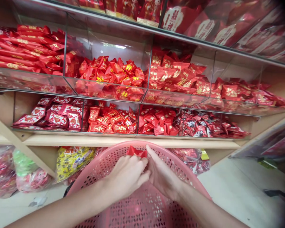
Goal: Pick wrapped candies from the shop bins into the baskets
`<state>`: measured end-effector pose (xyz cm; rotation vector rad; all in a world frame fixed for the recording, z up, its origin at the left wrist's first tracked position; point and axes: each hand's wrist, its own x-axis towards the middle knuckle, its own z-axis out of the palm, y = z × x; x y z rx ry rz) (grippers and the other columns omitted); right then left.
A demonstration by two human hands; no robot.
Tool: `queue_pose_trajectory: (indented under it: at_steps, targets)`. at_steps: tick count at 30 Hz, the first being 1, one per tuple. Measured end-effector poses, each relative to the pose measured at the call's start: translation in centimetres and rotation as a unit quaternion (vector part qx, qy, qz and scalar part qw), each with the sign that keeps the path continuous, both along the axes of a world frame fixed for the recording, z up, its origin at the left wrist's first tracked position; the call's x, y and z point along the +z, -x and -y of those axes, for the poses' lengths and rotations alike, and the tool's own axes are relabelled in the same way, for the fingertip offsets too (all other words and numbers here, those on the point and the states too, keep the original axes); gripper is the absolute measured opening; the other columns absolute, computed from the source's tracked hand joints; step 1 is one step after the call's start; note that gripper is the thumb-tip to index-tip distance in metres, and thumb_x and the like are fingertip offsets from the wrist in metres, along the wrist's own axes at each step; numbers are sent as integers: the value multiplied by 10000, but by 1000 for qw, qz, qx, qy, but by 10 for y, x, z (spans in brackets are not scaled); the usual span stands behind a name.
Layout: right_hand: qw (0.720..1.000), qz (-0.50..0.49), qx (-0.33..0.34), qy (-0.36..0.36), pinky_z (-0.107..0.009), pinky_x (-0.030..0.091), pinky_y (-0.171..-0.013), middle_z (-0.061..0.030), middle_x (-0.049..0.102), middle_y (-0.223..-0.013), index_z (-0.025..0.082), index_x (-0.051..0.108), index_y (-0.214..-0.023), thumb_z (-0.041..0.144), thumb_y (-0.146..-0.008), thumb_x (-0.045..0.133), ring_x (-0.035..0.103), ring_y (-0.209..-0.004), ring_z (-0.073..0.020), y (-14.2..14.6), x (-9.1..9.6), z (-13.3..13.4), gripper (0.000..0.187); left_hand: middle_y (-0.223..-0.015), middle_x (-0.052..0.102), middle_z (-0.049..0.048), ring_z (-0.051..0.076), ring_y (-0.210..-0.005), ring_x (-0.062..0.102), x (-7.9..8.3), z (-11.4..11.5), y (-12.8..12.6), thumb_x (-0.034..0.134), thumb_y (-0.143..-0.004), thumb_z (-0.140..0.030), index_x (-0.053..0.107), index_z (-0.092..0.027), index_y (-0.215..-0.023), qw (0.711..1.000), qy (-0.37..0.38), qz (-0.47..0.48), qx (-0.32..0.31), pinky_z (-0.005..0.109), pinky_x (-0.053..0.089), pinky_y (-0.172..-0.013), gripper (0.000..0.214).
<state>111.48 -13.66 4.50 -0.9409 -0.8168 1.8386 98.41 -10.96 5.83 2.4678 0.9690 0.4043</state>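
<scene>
Over a pink perforated plastic basket point(85, 180), my two hands meet at a small glossy red packet point(136, 152) near the basket's far rim. My left hand point(127, 172) is closed on it from the near side, with fingers curled under. Against the packet's right end, my right hand point(163, 177) is closed too, one finger stretched along it and the others folded toward my left hand. Most of the packet and several fingertips are hidden behind the hands.
Ahead stand clear-fronted shelf bins of red-wrapped sweets point(111, 72), with a lower row of small red packets point(111, 118). A wooden shelf edge point(85, 140) runs just behind the basket. Below left lie a yellow bag point(73, 161) and other plastic bags point(32, 179) on the floor.
</scene>
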Motion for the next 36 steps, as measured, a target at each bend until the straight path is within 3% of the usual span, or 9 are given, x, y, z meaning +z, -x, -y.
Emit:
queue_pose_trajectory:
  at_steps: [3, 6, 11, 16, 20, 26, 30, 34, 36]
  targets:
    - [1000, -7, -3, 20, -280, 462, -768, -50, 621, -969, 195, 546, -1036, 525, -815, 412, 589, -799, -125, -6, -3, -1, 419, -522, 461, -12, 138, -505, 398, 0, -10, 16, 385, -827, -311, 482, -191, -581, 998, 24, 39, 31, 306, 205, -498, 291]
    - [999, -8, 4, 46, -289, 462, -786, -58, 617, -1001, 191, 546, -1047, 521, -810, 427, 598, -789, -119, -10, -7, -1, 423, -609, 497, -15, 133, -548, 428, -7, -28, 32, 386, -839, -342, 500, -186, -701, 988, 71, 104, 91, 282, 283, -523, 237]
    - [998, 13, 4, 66, -283, 456, -792, -55, 634, -963, 180, 556, -996, 509, -832, 385, 603, -797, -116, -9, -18, -7, 405, -648, 569, -10, 117, -582, 515, -23, -47, 35, 485, -790, -386, 541, -161, -771, 949, 277, 151, 29, 248, 399, -553, 233]
    - [980, 149, -67, 115, -254, 473, -655, -40, 649, -820, 168, 535, -858, 349, -855, 404, 595, -651, -99, -18, -40, -17, 223, -556, 567, -10, 110, -524, 551, -48, -59, 25, 501, -803, -312, 532, -138, -731, 904, 408, 103, 75, 244, 426, -520, 191]
    - [948, 287, -51, 132, -200, 443, -548, -3, 613, -612, 155, 520, -734, 191, -814, 448, 549, -519, -75, -26, -60, -21, 114, -547, 552, -29, 105, -499, 544, -74, -62, 14, 492, -831, -241, 537, -127, -695, 890, 441, 1, 114, 257, 452, -516, 184]
    - [903, 393, -32, 169, -207, 411, -460, 14, 540, -477, 162, 480, -663, 145, -762, 485, 512, -426, -92, -24, -79, -22, 101, -604, 563, -20, 96, -486, 527, -95, -57, -8, 491, -835, -288, 564, -117, -746, 892, 411, -129, 136, 249, 450, -484, 206]
    - [897, 405, -33, 174, -220, 420, -481, 3, 554, -537, 157, 485, -708, 202, -789, 483, 528, -465, -100, -31, -83, -26, 93, -661, 598, 1, 106, -527, 562, -101, -61, -14, 453, -854, -308, 576, -113, -837, 903, 369, -166, 144, 264, 481, -513, 231]
    - [925, 339, -95, 142, -279, 473, -655, -69, 620, -827, 154, 527, -855, 466, -755, 532, 586, -715, -141, -43, -61, -26, 327, -710, 640, 44, 157, -615, 611, -82, -62, -8, 444, -852, -331, 600, -105, -855, 947, 231, -177, 134, 347, 508, -604, 274]
    - [962, 234, -85, 111, -298, 455, -787, -106, 611, -960, 138, 552, -927, 555, -752, 482, 582, -846, -157, -43, -41, -16, 457, -948, 645, 151, 252, -895, 594, -58, -50, -4, 354, -874, -326, 590, -77, -989, 982, 93, -128, 105, 453, 446, -798, 362]
